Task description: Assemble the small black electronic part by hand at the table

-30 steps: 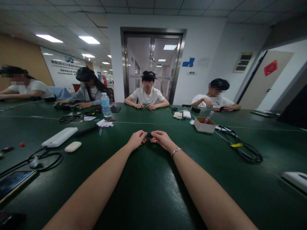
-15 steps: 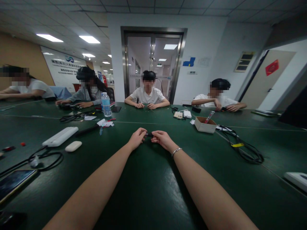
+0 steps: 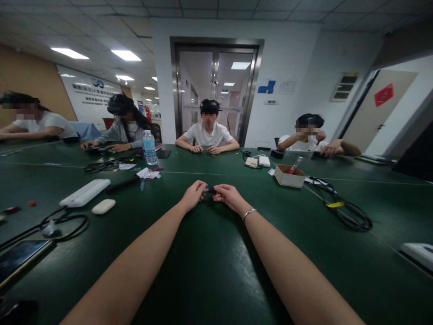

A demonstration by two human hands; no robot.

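Both hands meet over the middle of the green table (image 3: 199, 253). My left hand (image 3: 194, 197) has its fingers closed in a pinch at the left, shiny end of a small dark object (image 3: 211, 190). On the other end, the black one, the fingers of my right hand (image 3: 231, 197) are pinched too. The object is short and narrow, lies level between the fingertips, and is too small and partly covered for me to tell its kind. A silver bracelet (image 3: 249, 214) circles the right wrist.
Left stand a white power-bank-like box (image 3: 85, 192), a white rounded case (image 3: 103, 206), a phone (image 3: 23, 259) and a water bottle (image 3: 149, 148). Right are a small open carton (image 3: 290, 178) and a coiled black cable (image 3: 352, 218). Several people sit across the table.
Slightly more of the object's shiny end shows between my fingertips; my hands stay in place. The person at the far right has raised a hand towards the head.
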